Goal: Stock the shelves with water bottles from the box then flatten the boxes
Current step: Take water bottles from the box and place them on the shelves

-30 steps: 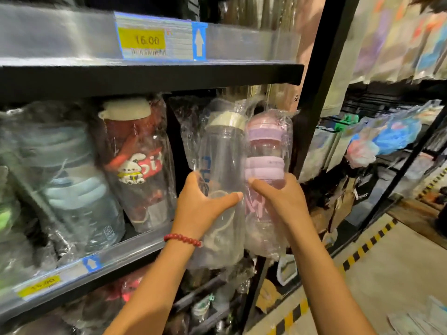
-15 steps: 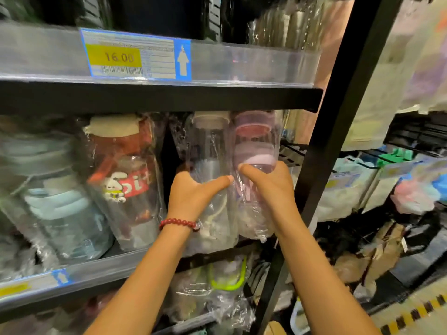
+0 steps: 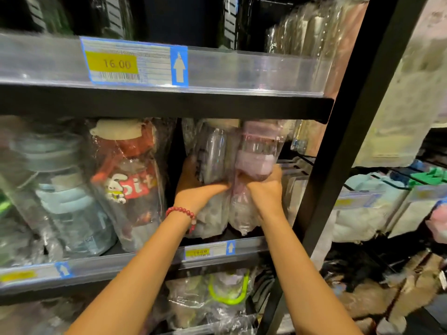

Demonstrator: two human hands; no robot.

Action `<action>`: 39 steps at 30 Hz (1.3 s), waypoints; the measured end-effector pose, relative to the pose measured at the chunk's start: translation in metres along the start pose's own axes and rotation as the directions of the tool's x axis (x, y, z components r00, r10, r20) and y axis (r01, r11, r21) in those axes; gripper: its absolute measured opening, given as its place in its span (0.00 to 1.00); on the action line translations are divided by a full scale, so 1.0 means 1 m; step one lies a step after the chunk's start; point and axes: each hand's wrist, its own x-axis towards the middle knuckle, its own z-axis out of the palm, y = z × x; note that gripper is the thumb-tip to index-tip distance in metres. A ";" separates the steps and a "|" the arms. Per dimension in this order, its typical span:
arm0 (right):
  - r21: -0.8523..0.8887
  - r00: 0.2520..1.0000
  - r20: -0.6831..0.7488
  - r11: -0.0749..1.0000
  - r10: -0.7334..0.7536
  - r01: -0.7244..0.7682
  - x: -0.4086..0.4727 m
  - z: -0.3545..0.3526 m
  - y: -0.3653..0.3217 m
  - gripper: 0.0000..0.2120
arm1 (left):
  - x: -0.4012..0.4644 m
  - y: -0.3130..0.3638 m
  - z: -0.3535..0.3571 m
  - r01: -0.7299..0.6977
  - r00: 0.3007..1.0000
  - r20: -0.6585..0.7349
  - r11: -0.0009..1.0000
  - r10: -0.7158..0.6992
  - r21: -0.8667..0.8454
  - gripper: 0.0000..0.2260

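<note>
Bottles [image 3: 238, 165] now deeper beside red bottle [image 3: 125, 180]

1. Yellow price tag [image 3: 113, 64] on the upper shelf rail reads "16.00", above a barcode.
2. White up-arrow on blue [image 3: 179, 66] beside it.
3. Red bottle label [image 3: 140, 183] shows letters "Sit".
4. Lower rail tags are blurred, unreadable.

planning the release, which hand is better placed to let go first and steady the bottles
Left, probably. The left hand holds the clear bottle beside the open gap; the right hand holds the pink bottle by the upright.
</note>
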 end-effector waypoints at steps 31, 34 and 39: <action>-0.405 0.987 0.159 0.913 0.013 0.054 -0.011 -0.007 0.040 0.43 | -0.032 -0.020 -0.018 -0.128 0.992 0.039 0.907 0.122 0.402 0.38; -0.386 0.989 0.146 0.922 0.018 0.041 -0.005 -0.003 0.037 0.39 | -0.023 -0.023 -0.015 -0.061 0.998 0.003 0.917 0.065 0.393 0.41; -0.361 0.992 0.118 0.933 0.047 -0.001 0.008 0.007 0.039 0.35 | -0.019 -0.020 -0.011 0.230 0.970 -0.142 0.940 -0.199 0.253 0.35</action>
